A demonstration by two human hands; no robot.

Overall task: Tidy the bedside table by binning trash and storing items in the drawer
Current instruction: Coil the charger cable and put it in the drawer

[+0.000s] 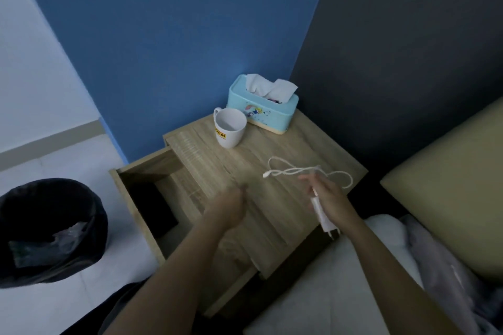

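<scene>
A wooden bedside table (285, 149) stands against the blue wall, its drawer (141, 198) pulled open to the left and dark inside. My right hand (330, 198) holds a white charger (322, 217) above the table's near right part; its white cable (299, 171) loops out over the tabletop. My left hand (230, 207) hovers over the table's front edge beside the drawer, fingers loosely curled and holding nothing. A white mug (230, 128) and a light blue tissue box (262, 103) stand at the back of the table.
A bin with a black liner (51, 228) sits on the floor at the left, with crumpled clear plastic inside. A bed with white bedding (340, 280) and a beige headboard (449, 185) lies to the right, close against the table.
</scene>
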